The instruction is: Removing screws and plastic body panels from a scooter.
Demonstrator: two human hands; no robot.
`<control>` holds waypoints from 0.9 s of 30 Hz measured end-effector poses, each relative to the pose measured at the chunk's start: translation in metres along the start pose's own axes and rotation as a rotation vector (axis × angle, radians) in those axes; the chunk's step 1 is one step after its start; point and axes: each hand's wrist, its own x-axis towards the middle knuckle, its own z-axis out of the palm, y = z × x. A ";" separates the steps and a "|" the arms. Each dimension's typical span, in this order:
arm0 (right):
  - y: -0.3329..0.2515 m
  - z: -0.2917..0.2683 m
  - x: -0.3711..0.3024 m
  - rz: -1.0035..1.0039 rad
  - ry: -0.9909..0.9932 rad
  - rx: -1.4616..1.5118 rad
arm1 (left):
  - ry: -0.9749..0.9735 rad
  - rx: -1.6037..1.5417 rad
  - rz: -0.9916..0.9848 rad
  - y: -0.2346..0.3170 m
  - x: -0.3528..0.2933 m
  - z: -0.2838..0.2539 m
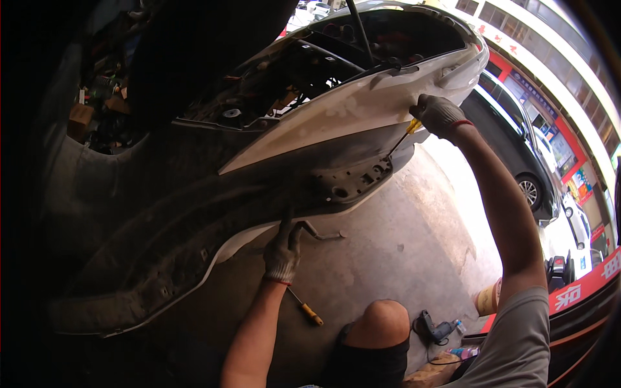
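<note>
My right hand (441, 116), in a grey work glove, is closed around the yellow handle of a screwdriver (412, 127). The blade points down and left, its tip at the end of a slotted bracket area (352, 184) on the inner side of a dark bumper cover (174, 239) with a pale outer edge. Low at the bumper's rim is my gloved left hand (283, 249), gripping the edge with a finger reaching up over the dark inner face. Beside its thumb a bent metal rod (317, 231) shows; whether the hand touches it is unclear.
Above the bumper is a white fender (336, 107) and an open engine bay with a prop rod (359, 32). On the concrete floor (388, 252) lie another yellow-handled screwdriver (312, 314) and a corded power drill (435, 328). A dark car (501, 132) stands at right.
</note>
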 end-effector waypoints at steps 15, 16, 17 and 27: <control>0.003 0.012 0.004 -0.120 0.090 -0.046 | -0.034 -0.033 -0.001 0.003 0.000 -0.002; 0.001 0.014 0.004 -0.128 0.086 -0.041 | -0.037 -0.039 -0.027 0.002 0.000 -0.004; 0.001 0.016 0.005 -0.231 0.109 -0.047 | -0.038 -0.043 -0.056 0.001 -0.001 -0.007; 0.008 0.007 -0.002 -0.324 0.119 -0.052 | 0.041 -0.075 0.061 0.001 0.001 0.007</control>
